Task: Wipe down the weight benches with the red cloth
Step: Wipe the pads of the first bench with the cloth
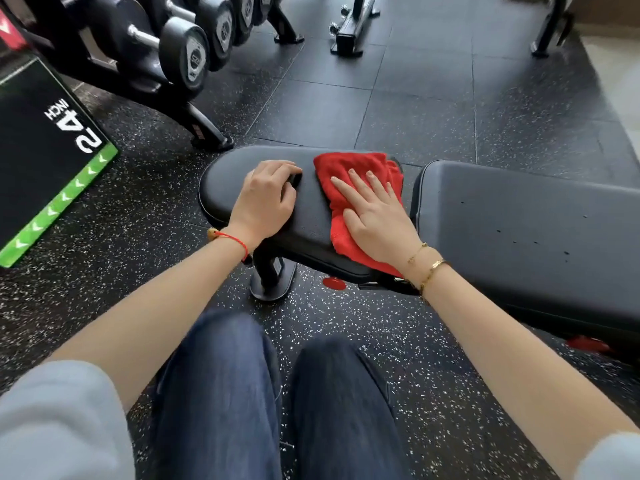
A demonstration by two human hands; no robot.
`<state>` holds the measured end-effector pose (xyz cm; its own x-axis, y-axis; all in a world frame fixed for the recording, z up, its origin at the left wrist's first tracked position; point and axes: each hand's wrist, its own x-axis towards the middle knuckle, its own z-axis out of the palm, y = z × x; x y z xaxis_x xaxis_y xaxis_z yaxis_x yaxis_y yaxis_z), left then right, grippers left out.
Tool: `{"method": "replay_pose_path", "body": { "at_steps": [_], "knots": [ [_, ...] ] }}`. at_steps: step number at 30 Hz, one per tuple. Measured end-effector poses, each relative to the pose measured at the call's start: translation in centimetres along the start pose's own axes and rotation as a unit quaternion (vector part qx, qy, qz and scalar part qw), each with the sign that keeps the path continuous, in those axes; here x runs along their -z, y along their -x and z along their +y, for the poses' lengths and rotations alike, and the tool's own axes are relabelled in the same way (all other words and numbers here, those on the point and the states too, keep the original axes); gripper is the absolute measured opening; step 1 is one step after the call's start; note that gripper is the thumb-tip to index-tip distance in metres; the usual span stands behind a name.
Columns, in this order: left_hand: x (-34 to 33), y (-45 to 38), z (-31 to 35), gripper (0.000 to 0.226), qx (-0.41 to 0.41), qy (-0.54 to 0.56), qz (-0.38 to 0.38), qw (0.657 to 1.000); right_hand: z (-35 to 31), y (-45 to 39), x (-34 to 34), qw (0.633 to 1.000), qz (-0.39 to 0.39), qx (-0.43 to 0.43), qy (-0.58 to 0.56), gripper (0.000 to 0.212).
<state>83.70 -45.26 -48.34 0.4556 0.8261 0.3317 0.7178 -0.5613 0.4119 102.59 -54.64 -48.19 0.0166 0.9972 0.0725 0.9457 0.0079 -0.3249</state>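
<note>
The red cloth [360, 188] lies on the right part of the seat pad [304, 216], and the right hand [377, 223] presses it flat with straight, spread fingers. The left hand [266, 199] rests on the pad with curled fingers; whether it grips something dark there, I cannot tell. The cloth looks soft, light and easy to bunch, so I think a flat palm on its middle holds it best.

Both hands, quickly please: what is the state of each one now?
Left hand: fingers curled, resting on the seat pad; whether it holds something dark cannot be told.
Right hand: open, flat fingers pressing the red cloth.
</note>
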Motion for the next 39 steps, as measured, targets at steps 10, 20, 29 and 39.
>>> {"method": "replay_pose_path", "body": {
  "at_steps": [10, 20, 29, 39],
  "knots": [
    [-0.3, -0.4, -0.1, 0.032, 0.002, 0.007, 0.025, 1.0, -0.2, -5.4, 0.1, 0.999, 0.004, -0.037, 0.039, 0.057],
    [-0.7, -0.3, -0.6, 0.033, 0.0, 0.01, 0.031, 0.999, 2.0, -3.3, 0.6, 1.0, 0.006, -0.022, -0.004, 0.055],
    [-0.7, -0.4, -0.7, 0.031, -0.003, 0.005, 0.031, 0.999, -2.7, -2.1, -1.2, 0.998, 0.018, 0.035, 0.054, 0.058],
    [-0.4, 0.0, -0.6, 0.029, 0.017, -0.013, 0.037, 0.999, 0.4, -4.8, 0.4, 0.999, 0.008, -0.043, 0.023, 0.056]
  ]
}}
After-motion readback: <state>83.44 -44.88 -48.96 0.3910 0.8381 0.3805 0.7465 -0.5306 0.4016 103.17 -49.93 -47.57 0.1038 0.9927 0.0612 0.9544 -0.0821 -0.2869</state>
